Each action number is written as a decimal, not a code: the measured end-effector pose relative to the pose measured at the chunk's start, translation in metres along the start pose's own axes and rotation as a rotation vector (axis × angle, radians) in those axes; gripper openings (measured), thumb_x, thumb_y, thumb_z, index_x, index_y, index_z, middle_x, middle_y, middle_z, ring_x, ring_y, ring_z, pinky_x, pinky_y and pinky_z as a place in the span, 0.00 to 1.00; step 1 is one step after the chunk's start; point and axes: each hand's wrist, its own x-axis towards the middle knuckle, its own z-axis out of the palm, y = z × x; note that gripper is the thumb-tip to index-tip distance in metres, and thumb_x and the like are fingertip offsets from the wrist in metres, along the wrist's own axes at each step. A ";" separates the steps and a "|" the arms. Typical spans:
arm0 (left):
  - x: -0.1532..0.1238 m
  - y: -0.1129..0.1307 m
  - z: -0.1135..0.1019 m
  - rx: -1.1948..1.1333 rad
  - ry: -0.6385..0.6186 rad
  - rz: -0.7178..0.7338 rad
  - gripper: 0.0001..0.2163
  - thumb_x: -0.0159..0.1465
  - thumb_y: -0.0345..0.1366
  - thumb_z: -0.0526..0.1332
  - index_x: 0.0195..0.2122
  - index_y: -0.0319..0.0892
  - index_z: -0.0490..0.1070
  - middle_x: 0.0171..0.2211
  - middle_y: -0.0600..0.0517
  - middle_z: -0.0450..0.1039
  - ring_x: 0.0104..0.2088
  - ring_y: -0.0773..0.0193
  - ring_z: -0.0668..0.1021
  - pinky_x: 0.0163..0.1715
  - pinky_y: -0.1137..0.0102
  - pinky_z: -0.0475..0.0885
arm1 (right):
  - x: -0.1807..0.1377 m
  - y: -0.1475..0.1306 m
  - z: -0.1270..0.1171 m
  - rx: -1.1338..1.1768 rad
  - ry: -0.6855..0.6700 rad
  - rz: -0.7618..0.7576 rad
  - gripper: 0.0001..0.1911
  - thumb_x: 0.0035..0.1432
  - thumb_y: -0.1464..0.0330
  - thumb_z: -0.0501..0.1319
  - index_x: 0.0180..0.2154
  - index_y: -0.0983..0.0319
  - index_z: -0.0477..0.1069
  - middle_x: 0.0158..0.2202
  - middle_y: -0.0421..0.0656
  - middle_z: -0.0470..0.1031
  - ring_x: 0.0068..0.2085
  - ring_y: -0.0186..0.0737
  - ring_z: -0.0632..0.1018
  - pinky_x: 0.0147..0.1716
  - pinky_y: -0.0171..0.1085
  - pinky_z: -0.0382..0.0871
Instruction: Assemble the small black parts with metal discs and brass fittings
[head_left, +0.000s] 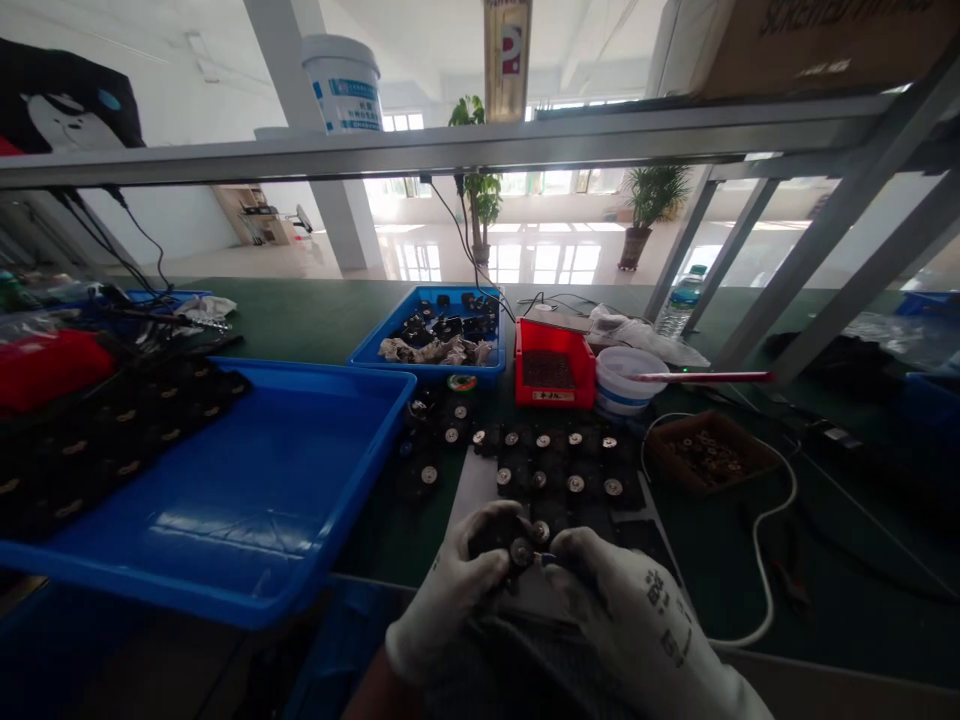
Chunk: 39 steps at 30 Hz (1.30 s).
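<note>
My left hand (452,580), in a white glove, is closed around a black part with a round metal disc (520,552) on its face. Close to the disc's right side, my right hand (626,605), gloved as well, has its thumb and fingers pinched together. A small thin piece shows at those fingertips, too dark and small to name. Just beyond my hands, several similar black parts with silver discs (575,484) stand in rows on a pale board (466,485). More of them lie loose to the left of the board.
A large blue tray (262,530) with black parts along its left side lies on the left. Further back are a smaller blue tray (360,352), a red bin (555,398) of small pieces and a white tub (624,400). A brown box (675,470) and white cable (765,560) lie right.
</note>
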 end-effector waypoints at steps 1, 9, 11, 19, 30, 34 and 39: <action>-0.001 0.001 0.001 0.003 -0.005 0.006 0.23 0.63 0.40 0.69 0.59 0.45 0.75 0.56 0.44 0.79 0.57 0.44 0.79 0.55 0.58 0.76 | 0.000 0.000 -0.001 0.011 0.018 -0.003 0.13 0.68 0.58 0.53 0.41 0.54 0.74 0.35 0.42 0.84 0.36 0.46 0.84 0.34 0.41 0.69; -0.002 0.004 0.002 -0.031 -0.034 -0.006 0.21 0.65 0.38 0.69 0.59 0.45 0.74 0.57 0.45 0.78 0.58 0.46 0.78 0.55 0.60 0.76 | 0.011 -0.008 0.011 0.212 -0.044 0.217 0.12 0.66 0.57 0.55 0.43 0.53 0.74 0.31 0.39 0.82 0.28 0.41 0.81 0.30 0.38 0.69; -0.002 0.003 0.001 -0.041 -0.043 -0.014 0.22 0.65 0.38 0.69 0.60 0.45 0.74 0.58 0.44 0.77 0.57 0.45 0.79 0.54 0.59 0.76 | 0.013 -0.003 0.018 0.285 -0.039 0.229 0.11 0.67 0.58 0.56 0.41 0.54 0.75 0.31 0.39 0.81 0.28 0.40 0.80 0.29 0.37 0.69; -0.002 0.003 -0.001 -0.052 -0.052 -0.032 0.21 0.65 0.37 0.69 0.60 0.46 0.74 0.57 0.45 0.77 0.56 0.46 0.79 0.55 0.58 0.76 | 0.015 0.007 0.030 0.417 -0.007 0.258 0.12 0.67 0.58 0.57 0.39 0.56 0.75 0.30 0.39 0.78 0.31 0.40 0.79 0.30 0.36 0.71; -0.003 0.009 0.003 -0.055 -0.023 -0.059 0.21 0.64 0.39 0.69 0.59 0.45 0.74 0.56 0.44 0.76 0.54 0.46 0.80 0.46 0.62 0.79 | 0.015 0.009 0.035 0.462 0.011 0.265 0.12 0.67 0.58 0.58 0.40 0.56 0.76 0.32 0.40 0.79 0.34 0.40 0.79 0.32 0.36 0.72; -0.003 0.008 0.001 -0.055 -0.040 -0.050 0.21 0.65 0.39 0.69 0.59 0.46 0.73 0.56 0.44 0.76 0.54 0.47 0.80 0.48 0.61 0.80 | 0.015 0.009 0.034 0.476 0.007 0.270 0.11 0.67 0.58 0.58 0.40 0.56 0.76 0.31 0.39 0.78 0.31 0.38 0.77 0.30 0.35 0.70; -0.003 0.006 0.000 -0.056 -0.055 -0.050 0.22 0.66 0.39 0.68 0.61 0.46 0.72 0.59 0.44 0.75 0.58 0.45 0.78 0.55 0.57 0.77 | 0.016 0.010 0.036 0.452 0.016 0.281 0.12 0.67 0.58 0.59 0.40 0.56 0.76 0.30 0.39 0.77 0.31 0.39 0.77 0.30 0.34 0.71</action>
